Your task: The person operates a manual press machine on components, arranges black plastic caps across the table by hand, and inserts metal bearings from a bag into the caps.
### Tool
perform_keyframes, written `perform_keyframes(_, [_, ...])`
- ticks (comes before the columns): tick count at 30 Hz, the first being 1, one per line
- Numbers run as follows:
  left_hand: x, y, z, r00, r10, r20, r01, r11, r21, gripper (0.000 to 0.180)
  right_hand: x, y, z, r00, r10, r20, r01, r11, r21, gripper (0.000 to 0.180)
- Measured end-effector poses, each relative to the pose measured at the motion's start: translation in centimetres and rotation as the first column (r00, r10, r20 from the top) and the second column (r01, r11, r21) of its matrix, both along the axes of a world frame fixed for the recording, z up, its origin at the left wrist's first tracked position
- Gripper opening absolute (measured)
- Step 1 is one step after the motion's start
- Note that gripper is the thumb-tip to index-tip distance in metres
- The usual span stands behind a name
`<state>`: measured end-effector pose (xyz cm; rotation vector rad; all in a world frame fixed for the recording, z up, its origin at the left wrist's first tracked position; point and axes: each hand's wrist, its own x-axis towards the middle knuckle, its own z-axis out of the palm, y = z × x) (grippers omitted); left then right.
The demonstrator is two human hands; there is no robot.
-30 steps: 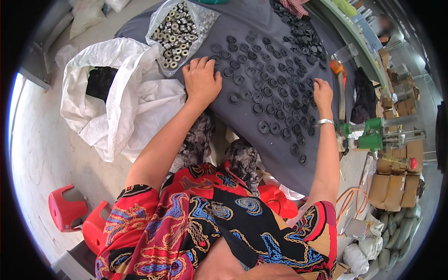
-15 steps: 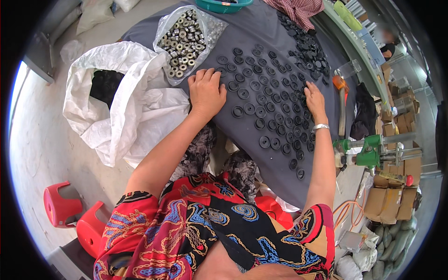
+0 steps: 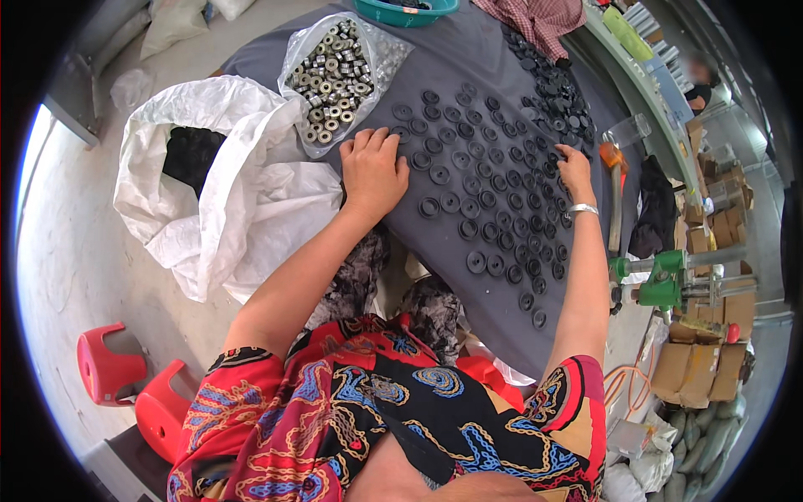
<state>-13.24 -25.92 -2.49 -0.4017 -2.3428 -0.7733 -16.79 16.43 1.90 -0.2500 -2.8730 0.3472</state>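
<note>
Many round black plastic discs with raised rims (image 3: 489, 180) lie spread face up over the grey cloth of the table. My left hand (image 3: 373, 171) rests at the table's left edge, fingers stretched out flat, with nothing seen in it. Its fingertips are close to a disc and to a clear bag of metal bearings (image 3: 335, 79). On the right side of the spread is my right hand (image 3: 575, 177), its index finger extended toward the loose pile of black discs (image 3: 570, 105). The other fingers bend slightly, and I see nothing held in them.
A white woven sack (image 3: 242, 167) with black pieces inside stands left of the table. A teal basin (image 3: 410, 12) and a checked cloth (image 3: 539, 21) sit at the far edge. An orange-headed hammer (image 3: 613, 159) and a green press (image 3: 665, 280) are to the right. Red stools (image 3: 109, 364) stand lower left.
My right hand has shifted slightly right, away from the spread discs, and its fingers have bent somewhat with the index finger pointing out. The left hand stays in place.
</note>
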Motion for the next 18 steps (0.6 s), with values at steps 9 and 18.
perform_keyframes(9, [-0.1, -0.1, 0.1, 1.000, -0.005, -0.004, 0.005, 1.000, 0.020, 0.035, -0.9, 0.6, 1.0, 0.978, 0.063, 0.200, -0.074, 0.996, 0.048, 0.048])
perform_keyframes(18, [-0.2, 0.3, 0.1, 1.000, -0.009, 0.010, 0.009, 1.000, 0.015, 0.036, 1.2, 0.0, 2.3, 0.996, 0.094, -0.008, -0.091, 0.981, 0.171, 0.038])
